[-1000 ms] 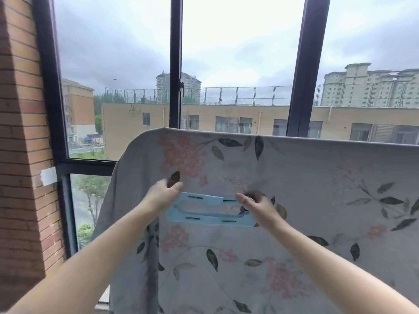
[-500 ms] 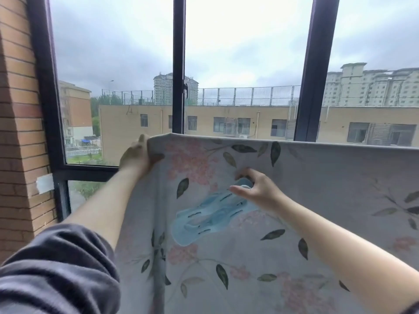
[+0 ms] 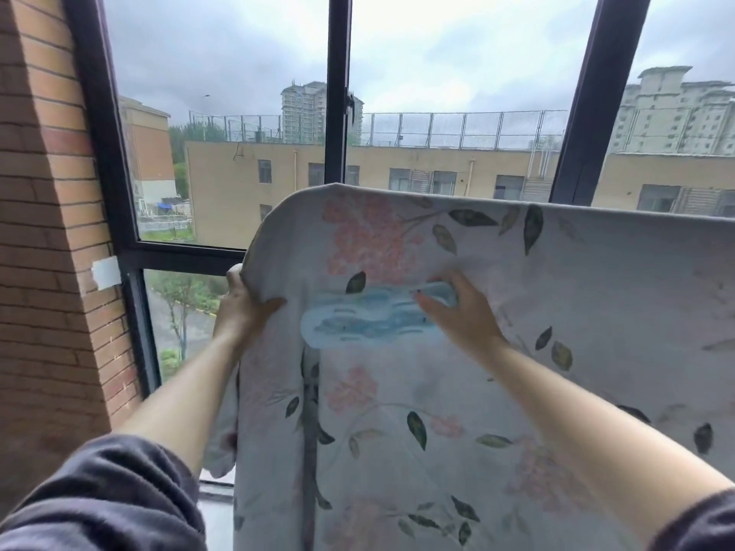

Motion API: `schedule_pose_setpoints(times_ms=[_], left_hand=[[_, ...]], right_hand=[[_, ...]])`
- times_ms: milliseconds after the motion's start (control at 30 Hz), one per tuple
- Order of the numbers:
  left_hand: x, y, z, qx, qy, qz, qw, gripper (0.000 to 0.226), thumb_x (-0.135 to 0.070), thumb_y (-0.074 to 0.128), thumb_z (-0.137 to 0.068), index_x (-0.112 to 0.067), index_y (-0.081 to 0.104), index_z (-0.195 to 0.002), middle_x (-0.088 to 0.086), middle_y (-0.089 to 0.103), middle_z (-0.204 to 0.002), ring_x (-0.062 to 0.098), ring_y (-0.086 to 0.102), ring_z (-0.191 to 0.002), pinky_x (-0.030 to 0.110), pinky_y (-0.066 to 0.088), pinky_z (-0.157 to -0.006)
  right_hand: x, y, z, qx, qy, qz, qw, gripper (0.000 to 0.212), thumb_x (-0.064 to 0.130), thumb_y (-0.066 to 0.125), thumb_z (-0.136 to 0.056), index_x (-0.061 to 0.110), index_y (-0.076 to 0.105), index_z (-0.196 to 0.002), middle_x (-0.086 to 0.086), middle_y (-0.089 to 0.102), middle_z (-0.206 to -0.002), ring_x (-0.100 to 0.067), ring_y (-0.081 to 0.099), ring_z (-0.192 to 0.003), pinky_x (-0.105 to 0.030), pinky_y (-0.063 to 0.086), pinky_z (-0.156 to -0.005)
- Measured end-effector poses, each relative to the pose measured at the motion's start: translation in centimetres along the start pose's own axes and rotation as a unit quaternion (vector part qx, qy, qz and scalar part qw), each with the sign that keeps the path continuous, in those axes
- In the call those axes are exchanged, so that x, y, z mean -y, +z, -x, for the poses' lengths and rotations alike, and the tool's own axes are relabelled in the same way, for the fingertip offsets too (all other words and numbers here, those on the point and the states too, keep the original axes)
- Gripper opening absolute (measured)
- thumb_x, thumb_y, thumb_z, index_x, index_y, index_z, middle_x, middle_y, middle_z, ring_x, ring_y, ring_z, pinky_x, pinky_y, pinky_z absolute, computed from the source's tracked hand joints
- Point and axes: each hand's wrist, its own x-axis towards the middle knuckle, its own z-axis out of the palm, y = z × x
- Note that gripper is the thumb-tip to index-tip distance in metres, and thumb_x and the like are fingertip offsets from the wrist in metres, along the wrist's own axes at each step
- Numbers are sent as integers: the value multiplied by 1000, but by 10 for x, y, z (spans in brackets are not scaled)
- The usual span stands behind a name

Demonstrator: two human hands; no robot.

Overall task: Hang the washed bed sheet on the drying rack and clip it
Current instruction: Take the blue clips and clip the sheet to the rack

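A pale bed sheet printed with pink flowers and dark leaves hangs over a rail that it hides completely. Its top fold runs from the middle of the view to the right edge. My left hand grips the sheet's left hem, thumb on the near side and fingers behind the cloth. My right hand holds the right end of a large light-blue plastic clip. The clip lies roughly level in front of the sheet, blurred by motion, a little below the top fold.
A dark-framed window stands directly behind the sheet, with buildings and trees outside. A brick wall closes off the left side. A dark sill runs below the glass.
My left hand let go of the clip, went up to the sheet's top left corner, then slid down the left hem. My right hand keeps the clip, which swung tilted and back to level.
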Motion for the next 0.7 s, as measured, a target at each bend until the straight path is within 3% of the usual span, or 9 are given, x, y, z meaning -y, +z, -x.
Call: schedule_pose_setpoints(times_ms=[67, 133, 233, 300, 367, 433, 533, 600, 700], left_hand=[[1, -1, 0, 9, -15, -12, 1000, 71, -25, 74, -79, -11, 28, -132, 20, 52, -126, 39, 53, -108, 36, 36, -75], [1, -2, 1, 21, -31, -38, 999, 67, -26, 72, -81, -9, 30, -130, 21, 52, -125, 39, 53, -109, 36, 34, -75], [1, -2, 4, 29, -44, -52, 997, 62, -25, 69, -83, -8, 31, -129, 22, 53, -124, 39, 53, -109, 38, 37, -77], [2, -2, 3, 38, -52, -52, 997, 59, -24, 67, -84, -8, 32, -128, 21, 54, -124, 39, 54, -109, 39, 39, -80], [5, -3, 4, 45, -52, -70, 995, 55, -23, 66, -83, -8, 37, -127, 20, 56, -121, 37, 55, -109, 39, 41, -81], [14, -5, 6, 51, -42, -89, 994, 41, -22, 60, -85, -10, 44, -121, 18, 59, -114, 35, 57, -101, 38, 44, -79], [38, -8, 11, 49, -50, -106, 992, 18, -22, 52, -87, -16, 53, -105, 11, 64, -105, 29, 57, -89, 39, 48, -76], [52, -9, 15, 44, -56, -143, 987, 13, -24, 51, -89, -17, 55, -99, 9, 64, -100, 31, 59, -89, 41, 50, -77], [61, -12, 18, 27, -59, -222, 973, 12, -25, 48, -91, -15, 51, -98, 12, 61, -97, 34, 59, -92, 37, 47, -71]], right_hand=[[-2, 8, -6, -13, 1, 11, 1000, 25, 34, 67, -84, 16, 57, -97, 5, 60, -84, -7, 57, -73, -14, 41, -58], [-27, 22, 1, 71, 13, 172, 983, 27, 38, 64, -84, 15, 54, -95, 1, 55, -85, -18, 56, -79, -26, 39, -64], [-59, 42, 27, 224, 10, 418, 880, 34, 45, 61, -82, 17, 53, -101, 1, 52, -95, -20, 57, -94, -28, 40, -70], [-53, 43, 30, 216, -7, 377, 900, 36, 47, 63, -81, 20, 53, -103, 3, 54, -95, -18, 57, -90, -27, 42, -69], [-28, 39, 23, 162, -11, 196, 967, 33, 44, 67, -81, 22, 51, -100, 9, 54, -87, -11, 55, -78, -22, 40, -63], [-4, 35, 10, 62, -31, 40, 997, 30, 37, 68, -83, 22, 49, -101, 12, 53, -88, -2, 53, -76, -16, 40, -62], [-18, 41, 1, -2, -63, 69, 996, 30, 30, 66, -85, 15, 53, -108, -1, 54, -98, -15, 54, -85, -22, 42, -68], [-59, 45, 11, 107, -27, 281, 953, 41, 33, 63, -86, 12, 51, -119, -7, 54, -114, -23, 53, -103, -29, 43, -79], [-99, 44, 40, 291, 11, 521, 802, 50, 38, 61, -84, 13, 46, -124, -8, 49, -127, -26, 52, -115, -31, 44, -86]])
